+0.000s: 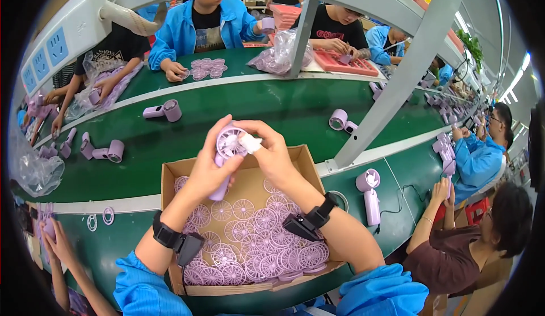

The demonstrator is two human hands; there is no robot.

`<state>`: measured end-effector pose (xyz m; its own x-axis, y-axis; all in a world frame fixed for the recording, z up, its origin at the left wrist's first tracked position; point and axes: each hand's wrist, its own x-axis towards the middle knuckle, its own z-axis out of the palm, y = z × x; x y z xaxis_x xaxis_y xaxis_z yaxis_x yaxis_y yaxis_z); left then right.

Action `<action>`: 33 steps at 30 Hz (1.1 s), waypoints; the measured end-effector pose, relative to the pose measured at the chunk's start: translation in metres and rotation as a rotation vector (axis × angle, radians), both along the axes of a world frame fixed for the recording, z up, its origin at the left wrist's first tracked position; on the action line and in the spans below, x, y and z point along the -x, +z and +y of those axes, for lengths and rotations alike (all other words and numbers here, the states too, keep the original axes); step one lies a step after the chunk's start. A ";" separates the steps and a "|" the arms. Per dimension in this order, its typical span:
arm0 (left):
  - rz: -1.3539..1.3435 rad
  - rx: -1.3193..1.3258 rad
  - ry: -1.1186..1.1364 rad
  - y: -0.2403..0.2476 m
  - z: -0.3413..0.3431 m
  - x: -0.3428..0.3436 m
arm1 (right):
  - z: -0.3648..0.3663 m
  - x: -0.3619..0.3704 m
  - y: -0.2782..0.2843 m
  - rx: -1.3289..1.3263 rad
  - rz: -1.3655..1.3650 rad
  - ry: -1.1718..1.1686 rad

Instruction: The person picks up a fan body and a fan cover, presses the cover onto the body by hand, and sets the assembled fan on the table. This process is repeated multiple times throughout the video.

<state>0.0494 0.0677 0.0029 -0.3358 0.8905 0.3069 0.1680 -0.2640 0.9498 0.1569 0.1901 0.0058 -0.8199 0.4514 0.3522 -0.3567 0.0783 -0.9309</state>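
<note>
Left hand [205, 167]: yours is closed around the lilac fan [230, 142], fingers and thumb about its body, the round spoked face turned toward you
Right hand [273, 152]: your fingers pinch a small white piece [250, 143] at the right edge of the fan's head (cloth or paper, I cannot tell which)
Fan in hand: you have it above the far part of the cardboard box [311, 171], its handle slanting down below your left hand
Box: open in front of you, between your forearms, with many lilac spoked discs [278, 239] lying loose and overlapping, thickest at the near side
Wrists: you wear a black strap [166, 231] on the left and another black strap [322, 210] on the right
Right of the box: a second fan [370, 202] lies on the green table, near a thin black cable [399, 205]
Left of the box: two rings, one lilac [108, 215] and one pale [92, 222], lie side by side
Green belt [244, 109]: beyond your hands, more fans lie well apart along it, one [170, 110] to the left and one [339, 119] to the right
</note>
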 end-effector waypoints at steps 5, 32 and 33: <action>-0.239 0.167 -0.026 0.001 0.002 0.001 | 0.021 0.011 -0.018 -0.154 -0.102 -0.167; -0.201 0.186 0.187 -0.040 0.025 0.040 | 0.202 -0.035 -0.024 -0.453 -1.079 -0.439; -0.192 0.189 0.183 -0.035 0.025 0.034 | 0.190 -0.021 -0.015 -0.643 -0.961 -0.473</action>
<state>0.0155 0.0925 -0.0320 -0.5317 0.8450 0.0578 0.0094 -0.0623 0.9980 0.1780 0.3796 -0.0095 -0.6714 0.7403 -0.0330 0.6334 0.5502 -0.5441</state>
